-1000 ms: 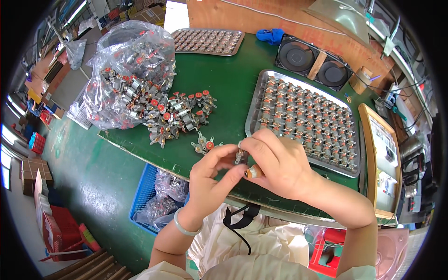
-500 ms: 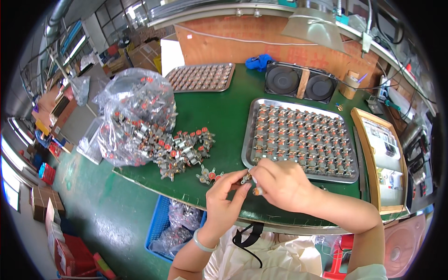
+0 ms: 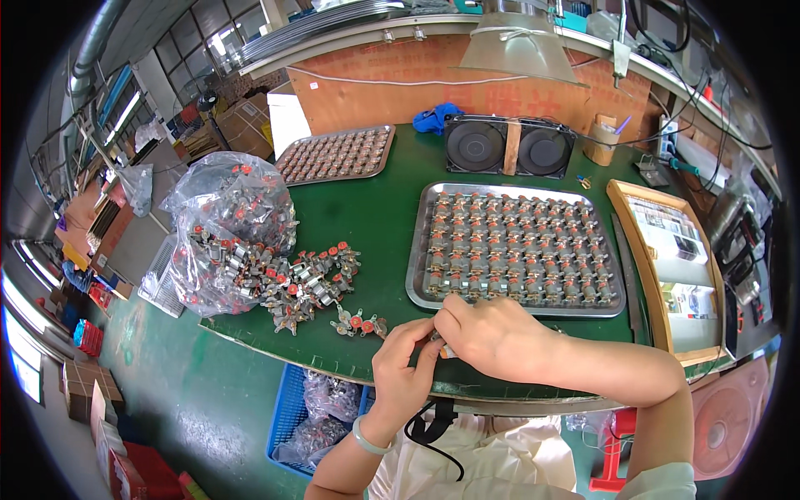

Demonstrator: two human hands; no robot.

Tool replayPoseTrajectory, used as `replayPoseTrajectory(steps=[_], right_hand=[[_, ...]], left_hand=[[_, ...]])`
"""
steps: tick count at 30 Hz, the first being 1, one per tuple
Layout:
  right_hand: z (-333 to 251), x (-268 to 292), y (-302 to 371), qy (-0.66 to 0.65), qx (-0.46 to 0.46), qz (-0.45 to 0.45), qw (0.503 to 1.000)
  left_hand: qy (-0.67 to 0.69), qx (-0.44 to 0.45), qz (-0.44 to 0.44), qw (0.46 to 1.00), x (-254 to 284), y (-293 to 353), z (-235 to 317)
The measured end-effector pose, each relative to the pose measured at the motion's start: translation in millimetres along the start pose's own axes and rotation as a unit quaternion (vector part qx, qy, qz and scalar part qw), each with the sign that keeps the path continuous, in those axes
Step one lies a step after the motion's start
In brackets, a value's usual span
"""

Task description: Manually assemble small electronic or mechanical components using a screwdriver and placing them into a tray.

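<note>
My left hand [image 3: 400, 371] pinches a small metal part [image 3: 434, 336] over the front edge of the green table. Right against it, my right hand [image 3: 492, 337] bends its fingers closed around the same spot. A small orange-and-white bit [image 3: 447, 352] shows under the right fingers; its kind I cannot make out. Just beyond my hands lies a metal tray [image 3: 422, 242] with rows of small metal components [image 3: 517, 250] with orange-red discs. A few loose components [image 3: 358, 323] rest left of my left hand, beside a larger pile [image 3: 308, 283] spilling from a clear plastic bag [image 3: 233, 200].
A second filled tray [image 3: 379, 172] stands at the back left. Twin black fans [image 3: 477, 146], a blue cloth [image 3: 435, 119] and a pen cup [image 3: 600, 143] line the back. A wooden frame [image 3: 621, 217] lies at right. Below the table edge is a blue basket [image 3: 287, 400] of bagged parts.
The whole view has shifted slightly, with the table's things lying farther left. Both hands stay together, and the small part between them is now more covered by the fingers.
</note>
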State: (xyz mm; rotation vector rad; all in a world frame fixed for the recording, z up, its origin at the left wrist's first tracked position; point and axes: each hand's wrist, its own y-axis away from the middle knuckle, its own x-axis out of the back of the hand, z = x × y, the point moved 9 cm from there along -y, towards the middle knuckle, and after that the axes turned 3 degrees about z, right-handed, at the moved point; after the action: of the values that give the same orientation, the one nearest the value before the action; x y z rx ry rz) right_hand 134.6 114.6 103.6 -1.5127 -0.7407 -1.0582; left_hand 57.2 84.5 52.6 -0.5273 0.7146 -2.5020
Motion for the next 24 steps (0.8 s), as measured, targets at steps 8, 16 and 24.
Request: replayPoseTrajectory(steps=[8,16,24], right_hand=[[3.3,-1.6,13.4,-0.028,-0.019,-0.02,0.999],[24.3,-8.5,16.4,-0.167,-0.114,-0.049,0.978],[45.8,-15.6,20.7,-0.36,-0.263,-0.058,0.893]], left_hand=[[-0.056,-0.028,-0.001,0.998,-9.9,9.1,11.2],[-0.086,-0.083,0.021,0.993,-13.1,5.7,18.0],[-0.096,-0.157,0.046,0.982,-11.6,2.7,23.7]])
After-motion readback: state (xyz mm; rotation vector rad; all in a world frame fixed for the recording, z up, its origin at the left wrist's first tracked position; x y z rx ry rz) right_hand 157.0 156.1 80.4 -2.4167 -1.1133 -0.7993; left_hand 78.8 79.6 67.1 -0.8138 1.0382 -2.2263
